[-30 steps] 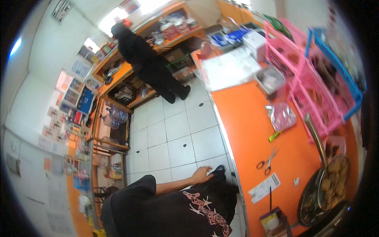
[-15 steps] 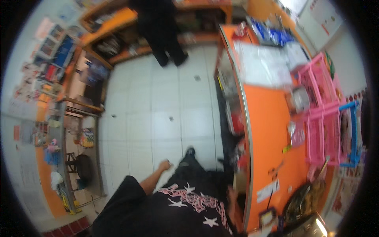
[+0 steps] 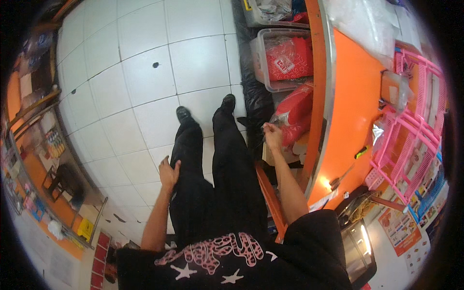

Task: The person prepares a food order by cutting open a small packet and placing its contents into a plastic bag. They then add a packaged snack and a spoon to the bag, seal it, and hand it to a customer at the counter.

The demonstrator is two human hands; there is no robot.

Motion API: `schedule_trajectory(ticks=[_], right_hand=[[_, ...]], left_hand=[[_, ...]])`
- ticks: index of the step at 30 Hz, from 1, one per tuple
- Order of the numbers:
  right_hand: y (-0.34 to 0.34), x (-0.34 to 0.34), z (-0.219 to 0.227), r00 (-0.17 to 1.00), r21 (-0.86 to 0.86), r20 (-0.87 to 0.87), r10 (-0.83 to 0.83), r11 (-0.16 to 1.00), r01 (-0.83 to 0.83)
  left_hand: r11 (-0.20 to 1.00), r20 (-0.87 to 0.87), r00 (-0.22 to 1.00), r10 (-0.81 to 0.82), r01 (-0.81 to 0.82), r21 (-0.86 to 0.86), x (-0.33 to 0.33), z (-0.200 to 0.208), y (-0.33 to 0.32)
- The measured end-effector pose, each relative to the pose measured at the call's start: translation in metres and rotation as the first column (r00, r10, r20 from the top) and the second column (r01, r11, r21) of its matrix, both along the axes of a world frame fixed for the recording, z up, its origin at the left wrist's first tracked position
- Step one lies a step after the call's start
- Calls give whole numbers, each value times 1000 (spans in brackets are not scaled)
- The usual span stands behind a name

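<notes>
My left hand (image 3: 168,174) hangs beside my left thigh, holding nothing, with its fingers apart. Reaching forward past the orange counter's edge, my right hand (image 3: 273,136) is at the low shelf. Its fingers are curled together, and whatever they may hold is too small to make out. Right beside those fingers lies a red package (image 3: 293,116) in clear plastic wrap. Beyond it stands a clear plastic bin (image 3: 261,63) with another red package (image 3: 290,58) inside.
The orange counter (image 3: 355,87) runs along my right, carrying pink plastic racks (image 3: 411,130), scissors (image 3: 340,180) and a yellow-and-black cutter (image 3: 361,152). Black plastic sheeting (image 3: 252,67) lines the shelf's floor side. A metal-framed rack (image 3: 72,159) stands at left, over white floor tiles (image 3: 140,121).
My view has swung down and towards the counter; the other person is out of sight. My right hand has stretched forward to the low shelf, while my left hand has dropped beside my thigh.
</notes>
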State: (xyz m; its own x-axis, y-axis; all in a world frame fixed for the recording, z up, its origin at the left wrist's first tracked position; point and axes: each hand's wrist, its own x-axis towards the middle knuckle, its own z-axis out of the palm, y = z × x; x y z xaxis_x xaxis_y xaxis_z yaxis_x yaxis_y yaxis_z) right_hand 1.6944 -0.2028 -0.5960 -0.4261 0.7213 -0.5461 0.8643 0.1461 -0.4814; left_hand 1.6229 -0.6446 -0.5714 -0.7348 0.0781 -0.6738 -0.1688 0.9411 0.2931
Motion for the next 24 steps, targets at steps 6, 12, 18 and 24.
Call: schedule_trajectory(ticks=[6, 12, 18, 24], right_hand=[[84, -78, -124, 992, 183, -94, 83, 981, -65], [239, -145, -226, 992, 358, 82, 95, 926, -118], [298, -233, -259, 996, 755, 24, 83, 651, -73], [274, -336, -230, 855, 775, -403, 327, 619, 129]], left_hand=[[986, 103, 983, 153, -145, -84, 18, -32, 65], [981, 135, 983, 125, -102, -165, 17, -95, 67], [974, 36, 998, 54, -45, -222, -13, -127, 80], [979, 10, 980, 201, -201, -23, -78, -82, 148]])
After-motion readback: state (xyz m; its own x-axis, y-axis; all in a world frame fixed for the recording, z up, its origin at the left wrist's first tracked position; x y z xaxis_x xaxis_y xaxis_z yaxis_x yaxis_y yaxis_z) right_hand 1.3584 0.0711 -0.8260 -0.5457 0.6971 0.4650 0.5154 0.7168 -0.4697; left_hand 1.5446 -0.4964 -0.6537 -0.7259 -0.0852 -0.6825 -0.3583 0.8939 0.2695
